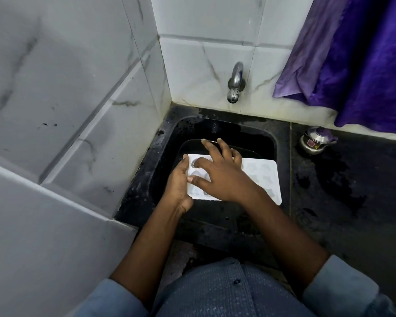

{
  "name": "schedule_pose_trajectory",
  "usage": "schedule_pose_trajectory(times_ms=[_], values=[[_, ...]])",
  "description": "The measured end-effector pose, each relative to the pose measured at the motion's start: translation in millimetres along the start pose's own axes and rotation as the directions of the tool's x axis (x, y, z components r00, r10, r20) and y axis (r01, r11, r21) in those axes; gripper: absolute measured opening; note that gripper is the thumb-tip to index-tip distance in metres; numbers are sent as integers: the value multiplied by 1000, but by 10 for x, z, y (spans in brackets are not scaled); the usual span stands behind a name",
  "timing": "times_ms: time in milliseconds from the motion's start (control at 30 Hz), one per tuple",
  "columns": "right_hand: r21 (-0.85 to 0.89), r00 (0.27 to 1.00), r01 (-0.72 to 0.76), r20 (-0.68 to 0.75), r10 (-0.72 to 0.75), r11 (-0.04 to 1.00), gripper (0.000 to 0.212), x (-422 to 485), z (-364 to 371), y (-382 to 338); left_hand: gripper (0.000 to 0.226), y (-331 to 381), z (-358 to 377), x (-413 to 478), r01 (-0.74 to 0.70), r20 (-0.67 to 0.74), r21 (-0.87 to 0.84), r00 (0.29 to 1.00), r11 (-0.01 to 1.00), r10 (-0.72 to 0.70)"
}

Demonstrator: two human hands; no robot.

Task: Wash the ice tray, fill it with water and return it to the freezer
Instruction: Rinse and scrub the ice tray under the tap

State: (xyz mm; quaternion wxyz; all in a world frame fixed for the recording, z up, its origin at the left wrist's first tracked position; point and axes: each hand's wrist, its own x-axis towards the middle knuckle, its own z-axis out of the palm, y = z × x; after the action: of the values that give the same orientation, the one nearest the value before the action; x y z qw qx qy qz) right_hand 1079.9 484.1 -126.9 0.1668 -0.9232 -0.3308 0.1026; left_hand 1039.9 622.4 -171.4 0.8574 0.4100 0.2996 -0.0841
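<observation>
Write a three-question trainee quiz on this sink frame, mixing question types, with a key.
1. True or false: water is visibly running from the chrome wall tap.
2. Which hand grips the left end of the white rectangular plastic ice tray? A) left hand B) right hand C) neither
3. Fill in: the small steel pot with a lid stands on the black counter to the ____ of the black sink.

Key
1. False: no stream shows.
2. A; the right hand lies spread across the tray's top.
3. right
</observation>
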Motion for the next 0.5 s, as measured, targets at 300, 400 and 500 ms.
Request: schedule_pose_trajectory(times_ms=[300,400,500], values=[[24,1000,9,2,-9,1000,51,11,6,-3,69,21,41,-54,-14,-26,21,1000,1000,15],[30,1000,-16,14,16,999,52,7,17,-11,69,28,51,-57,-21,-38,20,999,1000,22],[33,1000,-14,18,14,999,51,4,30,-34,67,41,57,-70,-19,-35,15,999,1000,19]])
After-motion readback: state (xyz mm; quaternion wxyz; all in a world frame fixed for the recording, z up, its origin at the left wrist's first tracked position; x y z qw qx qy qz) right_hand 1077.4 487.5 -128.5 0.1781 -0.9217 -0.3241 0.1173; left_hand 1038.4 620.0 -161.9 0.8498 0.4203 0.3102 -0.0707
